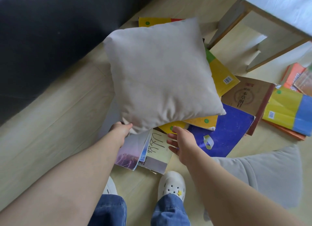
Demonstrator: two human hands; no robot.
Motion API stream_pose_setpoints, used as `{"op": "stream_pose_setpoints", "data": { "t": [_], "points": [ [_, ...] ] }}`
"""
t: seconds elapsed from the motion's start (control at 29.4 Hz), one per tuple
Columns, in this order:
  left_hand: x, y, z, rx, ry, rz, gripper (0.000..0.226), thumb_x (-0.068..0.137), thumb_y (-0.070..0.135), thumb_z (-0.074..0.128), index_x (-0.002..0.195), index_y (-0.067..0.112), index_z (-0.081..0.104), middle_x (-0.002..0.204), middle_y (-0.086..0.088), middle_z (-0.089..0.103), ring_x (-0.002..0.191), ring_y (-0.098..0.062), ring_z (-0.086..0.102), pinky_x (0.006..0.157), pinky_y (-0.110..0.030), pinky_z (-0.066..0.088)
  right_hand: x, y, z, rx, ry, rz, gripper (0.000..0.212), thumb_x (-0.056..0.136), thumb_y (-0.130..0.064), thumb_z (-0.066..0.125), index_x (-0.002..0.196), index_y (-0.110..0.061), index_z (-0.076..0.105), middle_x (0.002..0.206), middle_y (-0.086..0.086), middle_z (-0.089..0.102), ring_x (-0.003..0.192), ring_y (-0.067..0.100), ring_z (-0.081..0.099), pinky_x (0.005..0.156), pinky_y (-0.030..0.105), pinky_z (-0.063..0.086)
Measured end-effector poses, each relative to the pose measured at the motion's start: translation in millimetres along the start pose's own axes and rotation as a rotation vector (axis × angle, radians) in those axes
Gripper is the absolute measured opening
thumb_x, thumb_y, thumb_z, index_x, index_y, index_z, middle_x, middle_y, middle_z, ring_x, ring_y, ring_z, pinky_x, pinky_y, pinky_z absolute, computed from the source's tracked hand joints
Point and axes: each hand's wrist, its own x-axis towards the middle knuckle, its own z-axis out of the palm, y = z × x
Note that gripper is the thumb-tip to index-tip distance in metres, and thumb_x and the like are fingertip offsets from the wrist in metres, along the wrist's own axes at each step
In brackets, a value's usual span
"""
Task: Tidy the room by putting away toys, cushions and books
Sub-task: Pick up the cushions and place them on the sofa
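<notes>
A beige square cushion (160, 73) is lifted above a heap of books on the floor. My left hand (120, 128) grips its near corner. My right hand (180, 141) hovers with spread, relaxed fingers just right of that corner and holds nothing. Under the cushion lie several books: a blue one (228, 131), a brown one (249, 95), yellow ones (222, 73), and a pale one with large characters (158, 149). A second grey cushion (263, 171) lies on the floor at the right, partly behind my right arm.
A dark sofa (42, 40) fills the upper left. A white and wood table (273, 14) stands at the upper right with more books (290, 107) on the floor below it. My feet in white clogs (170, 185) stand on the pale wood floor (50, 133).
</notes>
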Motion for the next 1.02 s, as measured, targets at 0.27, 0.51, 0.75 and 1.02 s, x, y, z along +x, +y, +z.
{"op": "stream_pose_setpoints", "data": {
  "t": [0.27,0.51,0.75,1.02],
  "points": [
    [-45.4,6.6,-0.4,-0.121,-0.05,0.116,0.023,0.094,0.012,0.054,0.073,0.012,0.045,0.073,-0.007,0.054,0.054,-0.015,0.046,0.046,-0.022,0.041,-28.7,7.5,11.1,0.021,-0.016,0.016,0.031,0.095,-0.025,0.048,0.121,-0.009,0.054,0.086,0.001,0.057,0.07,0.015,0.052,0.063,0.027,0.043],
    [-137.8,50.4,-26.6,-0.316,-0.082,0.242,0.034,0.087,-0.001,0.057,0.06,0.01,0.039,0.058,-0.004,0.036,0.053,-0.014,0.031,0.038,-0.012,0.027,-101.1,-14.2,8.5,0.057,-0.057,-0.001,0.02,0.096,-0.025,0.048,0.109,-0.01,0.053,0.084,0.001,0.055,0.068,0.015,0.051,0.062,0.027,0.041],
    [-261.5,113.3,-91.7,-0.387,0.069,0.323,0.032,0.077,0.002,0.06,0.05,0.01,0.048,0.043,-0.001,0.046,0.06,-0.022,0.04,0.055,-0.027,0.032,-211.1,-59.1,-10.3,-0.426,0.059,-0.464,0.051,0.087,-0.021,0.056,0.135,-0.015,0.038,0.109,0.007,0.058,0.088,0.024,0.06,0.073,0.034,0.049],
    [-388.2,125.5,-143.0,-0.513,0.125,0.232,0.028,0.077,-0.001,0.059,0.051,0.007,0.054,0.043,-0.005,0.052,0.056,-0.024,0.045,0.054,-0.027,0.036,-347.4,-124.3,-30.3,-1.111,-0.178,-0.895,0.071,0.079,-0.018,0.069,0.141,-0.025,0.036,0.145,0.003,0.037,0.13,0.025,0.038,0.103,0.032,0.035]
  ]
}}
